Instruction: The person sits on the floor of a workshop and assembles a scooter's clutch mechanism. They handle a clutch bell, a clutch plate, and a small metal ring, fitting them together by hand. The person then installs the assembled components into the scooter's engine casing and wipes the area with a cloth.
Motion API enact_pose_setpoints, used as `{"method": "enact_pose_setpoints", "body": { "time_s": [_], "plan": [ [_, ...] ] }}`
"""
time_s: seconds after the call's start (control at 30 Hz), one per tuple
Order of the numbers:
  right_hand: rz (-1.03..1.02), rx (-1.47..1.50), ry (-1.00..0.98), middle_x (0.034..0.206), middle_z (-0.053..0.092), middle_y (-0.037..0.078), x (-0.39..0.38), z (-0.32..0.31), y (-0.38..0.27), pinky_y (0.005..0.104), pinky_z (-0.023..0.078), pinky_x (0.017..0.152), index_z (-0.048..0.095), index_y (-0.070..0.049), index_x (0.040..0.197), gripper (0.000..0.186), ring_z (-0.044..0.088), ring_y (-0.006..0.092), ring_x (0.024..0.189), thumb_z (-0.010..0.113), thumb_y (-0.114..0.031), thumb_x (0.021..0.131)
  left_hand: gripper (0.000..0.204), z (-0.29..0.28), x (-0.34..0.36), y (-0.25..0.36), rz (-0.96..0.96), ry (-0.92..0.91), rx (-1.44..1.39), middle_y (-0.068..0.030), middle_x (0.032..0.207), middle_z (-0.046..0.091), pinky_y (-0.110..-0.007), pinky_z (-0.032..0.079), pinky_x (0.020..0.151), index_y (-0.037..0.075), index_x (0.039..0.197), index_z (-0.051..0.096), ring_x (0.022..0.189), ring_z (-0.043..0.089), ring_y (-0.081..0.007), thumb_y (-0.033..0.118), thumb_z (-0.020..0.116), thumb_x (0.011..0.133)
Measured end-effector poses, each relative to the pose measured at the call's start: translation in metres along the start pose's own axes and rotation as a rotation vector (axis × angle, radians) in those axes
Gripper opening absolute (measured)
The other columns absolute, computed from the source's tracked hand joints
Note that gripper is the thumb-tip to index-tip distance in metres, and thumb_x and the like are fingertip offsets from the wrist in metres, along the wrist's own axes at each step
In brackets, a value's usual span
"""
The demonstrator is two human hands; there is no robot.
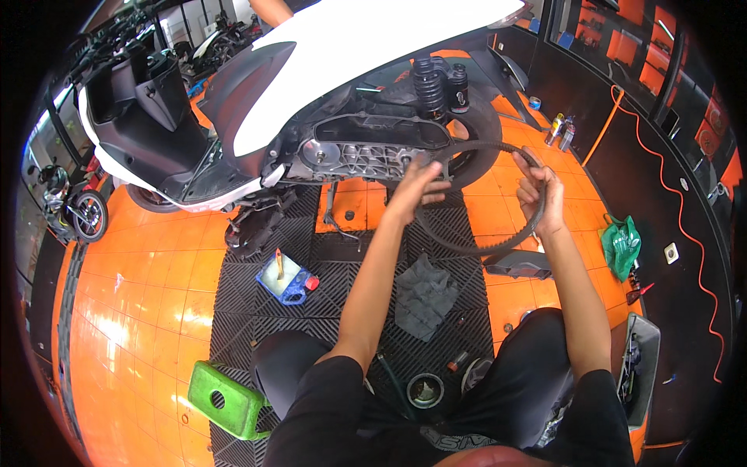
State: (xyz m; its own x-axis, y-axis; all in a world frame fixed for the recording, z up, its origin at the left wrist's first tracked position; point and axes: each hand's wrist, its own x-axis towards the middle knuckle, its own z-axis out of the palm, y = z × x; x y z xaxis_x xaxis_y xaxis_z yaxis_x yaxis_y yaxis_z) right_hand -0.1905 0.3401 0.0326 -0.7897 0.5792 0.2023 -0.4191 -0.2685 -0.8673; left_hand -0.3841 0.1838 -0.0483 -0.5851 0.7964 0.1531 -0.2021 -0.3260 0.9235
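Note:
A black toothed drive belt (476, 251) is held up as a loop in front of me. My right hand (540, 193) is closed around its right side, fingers curled over the rubber. At the loop's left side is my left hand (416, 191), its fingers spread; whether it touches the belt I cannot tell. Just beyond stands a white scooter (342, 47) with its transmission case (362, 159) uncovered, showing bare metal and a round metal face at the front end. Behind the belt is the rear wheel (486, 128), below a black shock absorber (429, 89).
On the black ribbed mat lie a grey cloth (426, 298), a cut blue jug (284, 282) with a brush (279, 265), and a round bowl (425, 391). A green stool (226, 398) is at left; a grey bin (640, 366) and green bag (620, 245) at right. Another person's arm (271, 11) shows beyond the scooter.

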Motion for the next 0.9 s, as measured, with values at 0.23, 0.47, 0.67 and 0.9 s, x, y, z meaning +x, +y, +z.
{"method": "enact_pose_setpoints", "body": {
  "time_s": [0.23, 0.47, 0.67, 0.9],
  "plan": [
    [-0.417, -0.531, 0.496, 0.098, 0.048, 0.005, 0.026, -0.006, 0.033, 0.0284, 0.041, 0.075, 0.036, -0.004, 0.132, 0.049, 0.050, 0.0135, 0.084, 0.053, -0.028, 0.092, 0.085, 0.074, -0.012, -0.045, -0.131, -0.437, 0.190, -0.0193, 0.137, 0.041, -0.046, 0.048, 0.091, 0.001, 0.144, 0.026, 0.114, 0.054, -0.0316, 0.066, 0.038, 0.090],
    [-0.456, -1.013, 0.515, 0.117, 0.053, 0.024, 0.017, 0.000, 0.038, 0.0439, 0.040, 0.094, 0.034, -0.002, 0.131, 0.056, 0.052, 0.0373, 0.109, 0.060, -0.024, 0.086, 0.080, 0.095, -0.029, -0.042, -0.271, -0.657, -0.330, -0.0201, 0.126, 0.047, -0.048, 0.051, 0.087, 0.012, 0.146, 0.014, 0.113, 0.055, -0.0312, 0.054, 0.051, 0.089],
    [-0.339, -0.974, 0.630, 0.122, 0.052, 0.020, 0.025, -0.009, 0.033, 0.0480, 0.035, 0.098, 0.033, 0.001, 0.133, 0.068, 0.050, 0.0364, 0.114, 0.061, -0.040, 0.087, 0.094, 0.098, -0.021, -0.018, -0.044, -0.326, 0.119, -0.0250, 0.113, 0.056, -0.037, 0.052, 0.081, 0.000, 0.141, 0.008, 0.090, 0.067, -0.0269, 0.021, 0.075, 0.078],
    [0.340, -0.267, -0.294, 0.121, 0.051, 0.014, 0.005, 0.001, 0.023, 0.0409, 0.051, 0.084, 0.036, -0.003, 0.131, 0.067, 0.058, 0.0250, 0.102, 0.065, -0.042, 0.086, 0.093, 0.053, -0.008, 0.008, 0.051, -0.294, 0.175, -0.0221, 0.101, 0.065, -0.033, 0.051, 0.076, -0.005, 0.136, 0.014, 0.085, 0.067, -0.0233, 0.025, 0.077, 0.075]
  ]
}}
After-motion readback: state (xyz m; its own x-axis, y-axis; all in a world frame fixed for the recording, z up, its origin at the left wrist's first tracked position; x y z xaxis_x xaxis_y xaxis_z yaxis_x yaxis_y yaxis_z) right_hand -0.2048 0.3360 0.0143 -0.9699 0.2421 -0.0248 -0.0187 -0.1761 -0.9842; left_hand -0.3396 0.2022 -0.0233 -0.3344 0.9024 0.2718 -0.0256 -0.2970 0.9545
